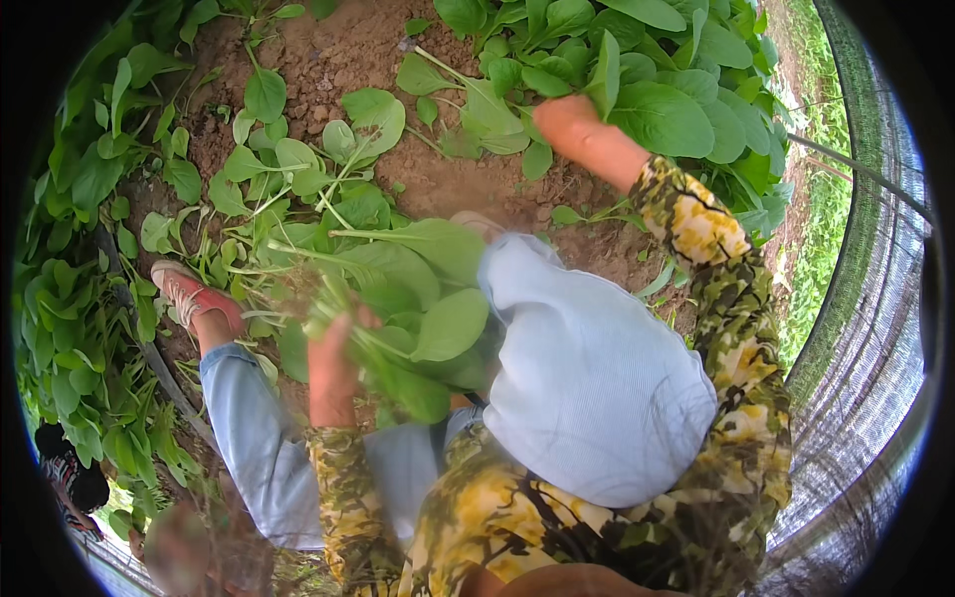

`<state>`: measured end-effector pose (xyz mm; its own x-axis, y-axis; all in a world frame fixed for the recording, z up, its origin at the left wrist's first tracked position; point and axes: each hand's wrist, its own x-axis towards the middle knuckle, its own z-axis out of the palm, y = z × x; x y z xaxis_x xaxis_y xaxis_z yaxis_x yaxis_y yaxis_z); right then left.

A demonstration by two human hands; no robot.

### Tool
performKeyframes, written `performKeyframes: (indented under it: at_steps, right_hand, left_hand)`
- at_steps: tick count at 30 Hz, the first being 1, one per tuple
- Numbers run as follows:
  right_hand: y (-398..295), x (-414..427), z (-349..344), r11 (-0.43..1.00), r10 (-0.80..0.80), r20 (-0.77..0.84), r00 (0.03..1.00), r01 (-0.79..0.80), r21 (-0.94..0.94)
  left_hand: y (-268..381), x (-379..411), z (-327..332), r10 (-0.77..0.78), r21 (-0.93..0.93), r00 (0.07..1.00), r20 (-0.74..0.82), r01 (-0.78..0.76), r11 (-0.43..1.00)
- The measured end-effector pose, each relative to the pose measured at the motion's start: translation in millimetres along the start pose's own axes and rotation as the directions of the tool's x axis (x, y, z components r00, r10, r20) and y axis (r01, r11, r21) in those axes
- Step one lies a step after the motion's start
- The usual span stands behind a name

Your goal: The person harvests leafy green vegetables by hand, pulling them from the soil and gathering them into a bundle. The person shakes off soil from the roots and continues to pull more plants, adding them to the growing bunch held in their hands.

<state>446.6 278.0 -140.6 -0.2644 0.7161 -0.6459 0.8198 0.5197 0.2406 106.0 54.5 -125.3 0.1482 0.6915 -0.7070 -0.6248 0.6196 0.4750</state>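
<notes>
My left hand (332, 362) is closed around the stems of a bunch of leafy greens (418, 298), blurred near the roots. The bunch lies over my lap, leaves toward my raised right knee. Farther forward on the right, my right hand (571, 123) reaches in at the base of a dense stand of broad-leaved greens (671, 97). Leaves cover its fingers, so whether it grips a stem cannot be told. Loose pulled greens (351, 164) lie on the brown soil (328, 52) ahead of me.
My left foot in a red shoe (198, 295) stands among scattered leaves. More greens (74, 298) grow along the left, beside a dark hose or strip (160, 369). Mesh netting (865, 328) borders the right. Another person (71, 477) is at the lower left.
</notes>
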Motion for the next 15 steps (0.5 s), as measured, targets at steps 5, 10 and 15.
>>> performKeyframes:
  at_steps: [5, 10, 15]
  right_hand:
    - [15.3, 46.2, 45.3, 0.92, -0.028, -0.102, 0.994, -0.014, -0.391]
    - [-0.6, 66.1, 48.0, 0.875, 0.031, 0.209, 0.977, 0.075, -0.478]
    - [32.8, 71.5, 78.7, 0.946, 0.003, 0.218, 0.976, 0.068, -0.316]
  left_hand:
    - [-0.8, 6.4, -2.9, 0.0, 0.029, 1.0, 0.027, 0.0, 1.0]
    - [-1.9, 4.2, -3.6, -0.004, 0.023, 1.0, -0.002, 0.004, 1.0]
    - [-0.5, 2.5, 0.5, -0.008, 0.044, 1.0, -0.024, 0.01, 0.999]
